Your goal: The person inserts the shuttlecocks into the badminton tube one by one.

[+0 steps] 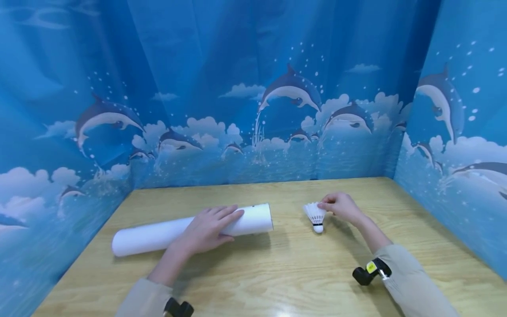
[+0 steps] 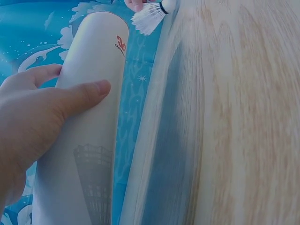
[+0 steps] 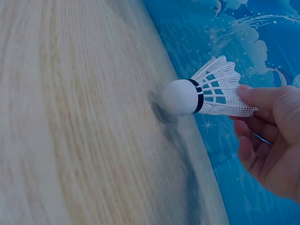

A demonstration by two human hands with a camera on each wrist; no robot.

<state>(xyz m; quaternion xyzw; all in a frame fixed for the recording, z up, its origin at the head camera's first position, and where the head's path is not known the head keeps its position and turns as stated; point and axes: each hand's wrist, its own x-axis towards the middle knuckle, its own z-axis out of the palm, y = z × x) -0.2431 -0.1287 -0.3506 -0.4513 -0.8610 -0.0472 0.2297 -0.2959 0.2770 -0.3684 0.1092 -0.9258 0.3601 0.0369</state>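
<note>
From the head view, the left hand point(image 1: 207, 229) is resting across a long white cardboard tube point(image 1: 190, 230) lying on the pale wooden table point(image 1: 277, 273), fingers laid over it and thumb wrapping its near side; the tube's long axis is running left to right, its open end pointing toward the white feathered shuttlecock point(image 1: 315, 216), which the right hand point(image 1: 341, 207) is pinching by the skirt, cork down, just beside that end. From the left wrist, the thumb and fingers are bracketing the tube point(image 2: 91, 122); a red logo is showing near its mouth. From the right wrist, fingertips are pinching the shuttlecock point(image 3: 206, 93), its black-banded cork just above the table point(image 3: 70, 117).
</note>
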